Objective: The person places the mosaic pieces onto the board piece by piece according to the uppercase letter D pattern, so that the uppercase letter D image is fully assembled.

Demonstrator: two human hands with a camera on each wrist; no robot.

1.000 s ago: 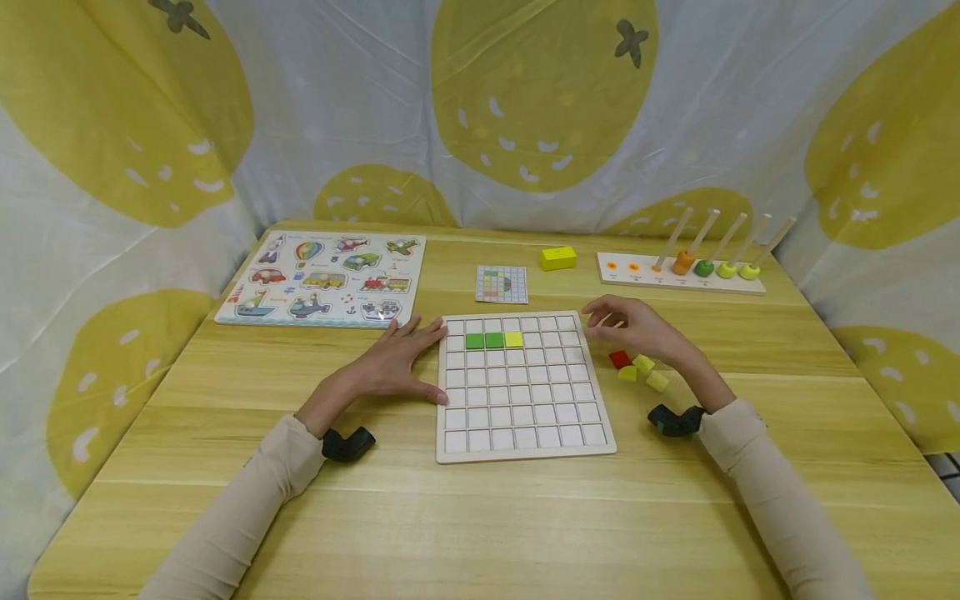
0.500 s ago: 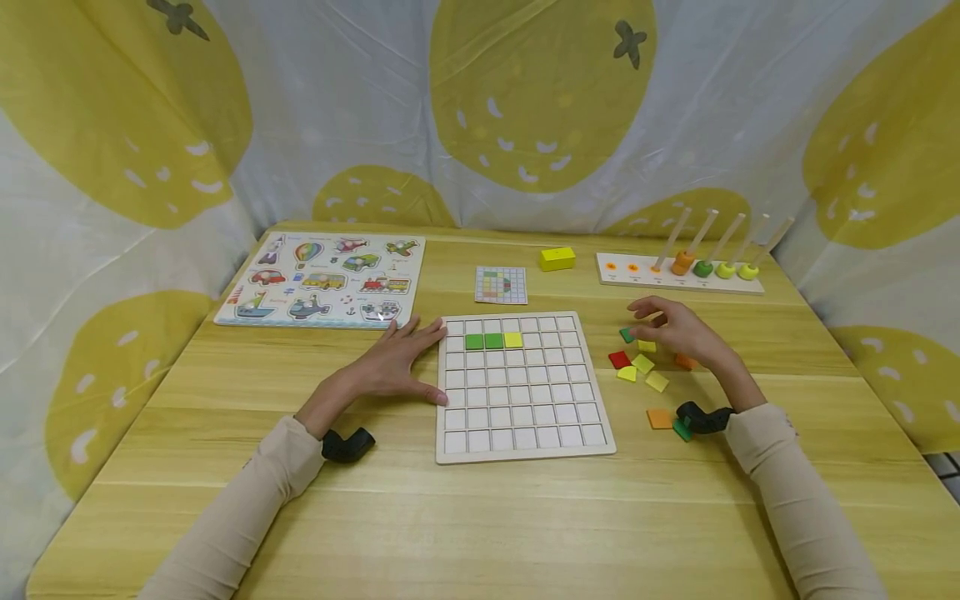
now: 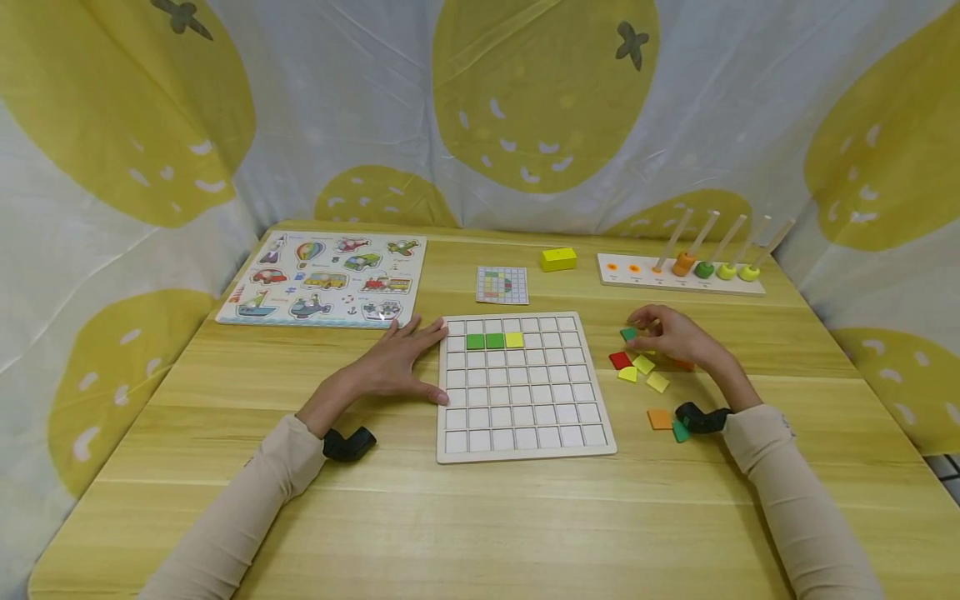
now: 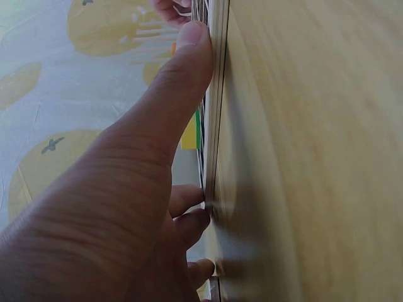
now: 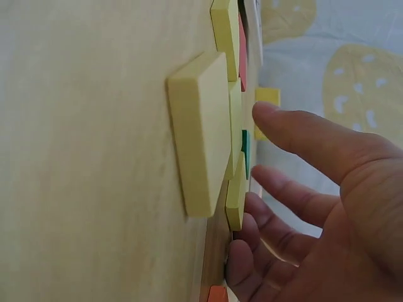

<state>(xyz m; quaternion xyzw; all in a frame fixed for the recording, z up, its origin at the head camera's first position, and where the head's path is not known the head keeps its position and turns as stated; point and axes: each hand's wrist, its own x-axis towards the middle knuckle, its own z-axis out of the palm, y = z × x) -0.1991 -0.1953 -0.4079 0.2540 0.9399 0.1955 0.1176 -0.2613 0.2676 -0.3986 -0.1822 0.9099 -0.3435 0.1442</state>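
A pale grid board (image 3: 525,396) lies mid-table, with two green tiles (image 3: 484,342) and a yellow tile (image 3: 513,340) side by side in its upper rows. My left hand (image 3: 390,367) rests spread at its left side, thumb (image 4: 192,41) and fingertips along the edge. My right hand (image 3: 671,337) hovers low over loose tiles right of the board, thumb and index finger apart, nothing between them. Under its fingertips are a green tile (image 3: 627,333) and a yellow tile (image 5: 236,198). A red tile (image 3: 619,360) and several yellow tiles (image 3: 657,382) lie just nearer.
An orange tile (image 3: 660,418) and another green tile (image 3: 680,431) lie by the right wrist. Behind the board are a small pattern card (image 3: 502,285) and a yellow block (image 3: 558,259). A peg counting stand (image 3: 622,279) is back right, a vehicle puzzle (image 3: 292,315) back left.
My right hand has moved right from beside the board's upper right corner to over the loose tiles, and its thumb has since dropped closer to them. My left hand stays put.
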